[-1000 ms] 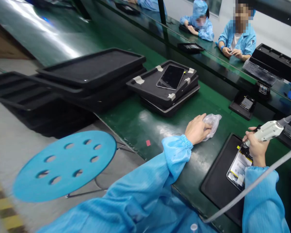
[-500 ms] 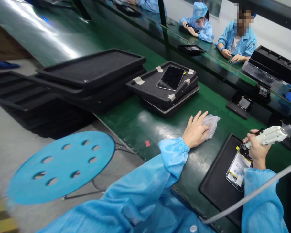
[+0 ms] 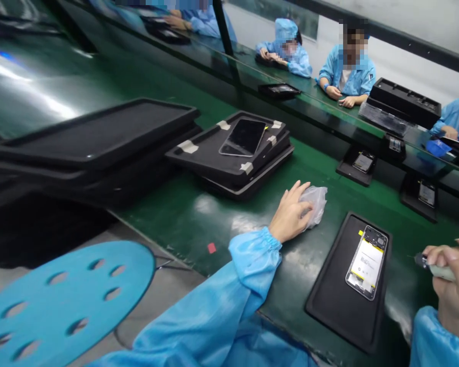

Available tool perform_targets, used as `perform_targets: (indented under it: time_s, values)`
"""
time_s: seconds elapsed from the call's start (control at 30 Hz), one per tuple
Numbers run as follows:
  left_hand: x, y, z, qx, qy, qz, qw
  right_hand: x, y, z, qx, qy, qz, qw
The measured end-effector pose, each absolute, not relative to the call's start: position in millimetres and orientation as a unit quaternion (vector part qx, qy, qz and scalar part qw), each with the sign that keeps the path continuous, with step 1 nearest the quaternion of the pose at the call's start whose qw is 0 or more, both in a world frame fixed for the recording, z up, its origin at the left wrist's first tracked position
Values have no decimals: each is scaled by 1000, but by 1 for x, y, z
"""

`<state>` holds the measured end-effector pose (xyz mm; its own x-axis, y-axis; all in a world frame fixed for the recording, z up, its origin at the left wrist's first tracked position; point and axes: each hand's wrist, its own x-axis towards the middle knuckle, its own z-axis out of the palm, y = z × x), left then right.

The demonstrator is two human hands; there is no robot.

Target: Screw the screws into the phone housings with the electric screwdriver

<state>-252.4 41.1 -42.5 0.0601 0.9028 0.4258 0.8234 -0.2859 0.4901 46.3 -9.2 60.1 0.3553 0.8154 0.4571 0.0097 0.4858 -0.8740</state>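
**A:** What lies around the hands?

**B:** A stack of black trays [image 3: 229,163] sits above centre on the green belt [image 3: 183,214], with a dark phone [image 3: 244,137] lying on top. A bigger pile of long black trays [image 3: 95,132] fills the left of the frame. A blue perforated stool [image 3: 61,300] shows at lower left. People in blue coats [image 3: 348,71] sit along the far bench at the top. Nothing lies between either hand and the open phone.

**A:** And the hands themselves?

**B:** The left hand [image 3: 288,214], at centre, rests flat with fingers loosely spread on a crumpled clear plastic bag [image 3: 314,204], pressing it to the belt rather than clenching it. The right hand [image 3: 451,285], at the right edge, is curled closed around a pale tool [image 3: 438,267] whose dark tip points left.

**A:** Where is the open phone?

**B:** The opened phone [image 3: 367,261] lies in a black tray [image 3: 336,300] at lower right, between the two hands, touching neither. The tool tip is near its right side, but apart.

**A:** Its direction?

**B:** Its long axis runs nearly up and down the frame, leaning slightly right at the top, with the camera end uppermost.
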Motion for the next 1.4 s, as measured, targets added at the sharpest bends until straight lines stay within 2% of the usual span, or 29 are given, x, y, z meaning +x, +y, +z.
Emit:
perform_targets:
  time_s: [0.3, 0.47, 0.7, 0.93, 1.0, 1.1, 1.2, 1.27, 1.4]
  values:
    - [-258, 44, -45, 730, 593, 336, 44, 55, -14, 16, -408, -447, 330, 725]
    - [-262, 42, -50, 713, 571, 407, 15, 57, -22, 5, -424, -429, 343, 721]
    - [-262, 43, -48, 733, 532, 423, -11, 51, -23, 3, -451, -405, 343, 717]
    - [-252, 6, -2, 633, 479, 590, -146, 53, -25, 8, -434, -419, 338, 722]
    - [-238, -11, 14, 639, 443, 620, -103, 53, -24, 11, -424, -423, 325, 732]
    - [-202, -22, 20, 699, 390, 590, 102, 49, -18, 18, -400, -440, 326, 735]
    - [-162, -12, 1, 709, 393, 516, 278, 39, -11, 21, -374, -464, 366, 715]
    - [-142, -2, -19, 705, 417, 470, 328, 32, -8, 20, -363, -470, 396, 700]
    - [-126, 4, -48, 741, 409, 419, 329, 22, -9, 12, -362, -467, 433, 681]
